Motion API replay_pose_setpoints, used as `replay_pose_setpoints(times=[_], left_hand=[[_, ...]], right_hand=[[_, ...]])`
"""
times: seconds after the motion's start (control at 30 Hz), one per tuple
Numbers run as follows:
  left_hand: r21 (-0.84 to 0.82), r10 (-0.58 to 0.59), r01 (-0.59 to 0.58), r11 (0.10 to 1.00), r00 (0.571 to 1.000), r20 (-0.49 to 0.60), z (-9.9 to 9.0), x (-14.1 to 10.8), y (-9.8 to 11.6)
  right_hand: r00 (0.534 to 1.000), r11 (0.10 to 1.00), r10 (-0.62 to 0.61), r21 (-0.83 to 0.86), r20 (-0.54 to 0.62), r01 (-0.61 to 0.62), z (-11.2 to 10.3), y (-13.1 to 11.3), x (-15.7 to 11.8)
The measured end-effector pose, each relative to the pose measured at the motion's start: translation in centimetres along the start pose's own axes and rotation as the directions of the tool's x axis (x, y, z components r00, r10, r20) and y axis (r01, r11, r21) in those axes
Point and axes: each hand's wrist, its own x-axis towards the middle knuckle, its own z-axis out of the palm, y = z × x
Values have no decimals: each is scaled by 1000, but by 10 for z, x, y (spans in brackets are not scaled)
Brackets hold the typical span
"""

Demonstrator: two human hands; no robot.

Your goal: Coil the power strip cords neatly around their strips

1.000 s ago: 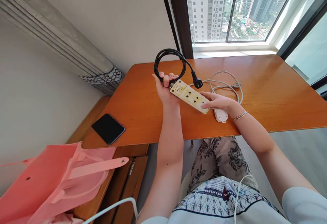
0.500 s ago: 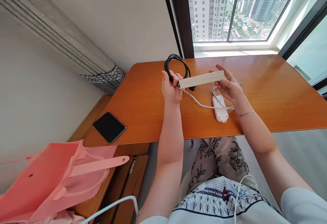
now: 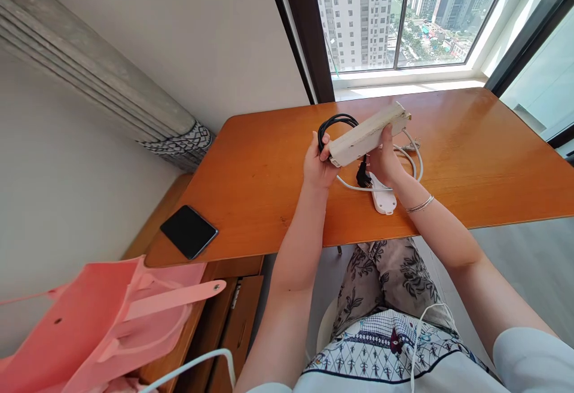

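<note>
A long off-white power strip [image 3: 368, 136] is held up over the table, tilted with its right end higher. My left hand [image 3: 319, 163] grips its left end, beside a coiled black cable [image 3: 336, 122]. Fingers of my right hand [image 3: 386, 157] are closed on the strip's right part from below. The black plug [image 3: 363, 174] hangs beneath the strip. On the table under my hands lies a smaller white power strip [image 3: 384, 200], partly hidden by my right hand, with a white cord [image 3: 419, 163] looping to the right.
A dark phone [image 3: 189, 231] lies at the left of the wooden table [image 3: 260, 183]. A pink bag [image 3: 107, 315] is at the lower left, near brown drawers. Beyond the table's far edge is a window [image 3: 403, 22]. A pale cable [image 3: 197, 366] curves at the bottom.
The off-white strip has turned to show a broader, worn face, and its right end has risen. Both hands are closer together. The black plug now hangs lower.
</note>
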Motion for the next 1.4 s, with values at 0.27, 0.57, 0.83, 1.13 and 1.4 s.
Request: replay_pose_setpoints(times=[0.27,0.57,0.83,1.13,1.4], left_hand=[[44,48,-47,998,999,-11,11,-7,-16],[121,74,-82,989,995,71,11,-6,-49],[355,-24,9,935,999,38,7,-6,-49],[357,52,-5,934,991,-121,8,-2,-55],[289,136,-72,955,969,-205,6,0,-62]], right_hand=[[993,978,-86,183,-83,100,5,-14,-4],[964,946,-95,278,-249,165,-6,-14,6],[938,964,-147,167,-313,207,-13,-22,2],[931,974,-222,-33,-288,222,-4,-19,-3],[945,983,-181,-62,-273,170,-7,-16,0]])
